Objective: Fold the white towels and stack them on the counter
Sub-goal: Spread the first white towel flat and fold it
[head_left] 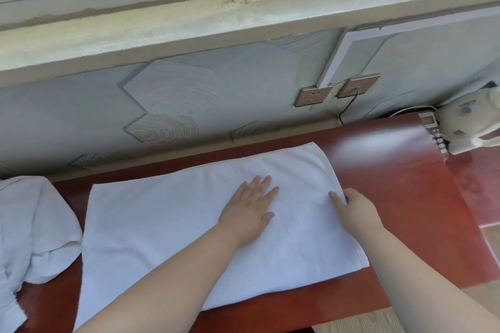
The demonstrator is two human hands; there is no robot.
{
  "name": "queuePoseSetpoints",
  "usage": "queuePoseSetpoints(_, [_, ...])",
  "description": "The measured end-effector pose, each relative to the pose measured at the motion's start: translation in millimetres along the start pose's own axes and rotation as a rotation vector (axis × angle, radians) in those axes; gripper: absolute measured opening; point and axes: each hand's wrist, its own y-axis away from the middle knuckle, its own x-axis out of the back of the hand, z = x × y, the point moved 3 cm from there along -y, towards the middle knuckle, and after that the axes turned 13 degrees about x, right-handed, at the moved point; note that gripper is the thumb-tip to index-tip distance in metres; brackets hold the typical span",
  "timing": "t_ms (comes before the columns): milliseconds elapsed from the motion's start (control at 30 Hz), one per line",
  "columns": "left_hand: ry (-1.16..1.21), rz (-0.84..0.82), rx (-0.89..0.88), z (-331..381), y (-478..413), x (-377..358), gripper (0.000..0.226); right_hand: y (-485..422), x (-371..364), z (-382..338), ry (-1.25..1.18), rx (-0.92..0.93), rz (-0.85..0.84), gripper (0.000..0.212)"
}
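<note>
The white towel (167,230) lies flat mid-frame on the desk (392,170). The left hand (250,208), grip spread, pins its middle so the right hand (351,208), apparently pinching the right edge, can fold it. Crumpled towels (35,224) wait at the left edge.

The spread towel (167,224) is plain white, as is the crumpled heap of towels (32,224) to its left. Under them the counter (392,170) is a glossy reddish brown, paler where it shines. The wall (67,116) behind is pale grey-green, set with hexagons of fine concentric rings. The sockets (313,96) are bronze-tan, the cable (349,105) is black, and the sill (189,21) is mottled cream and yellow.
</note>
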Motion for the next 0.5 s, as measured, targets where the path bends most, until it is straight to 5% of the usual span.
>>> queuePoseSetpoints(300, [-0.095, -0.024, 0.025, 64, -130, 21, 0.069, 27, -8, 49, -0.015, -0.008, -0.189, 0.036])
queuePoseSetpoints(500, [0.14, 0.02, 0.109, 90, -164, 77, 0.075, 75, -5, 66, -0.12, -0.005, -0.058, 0.035])
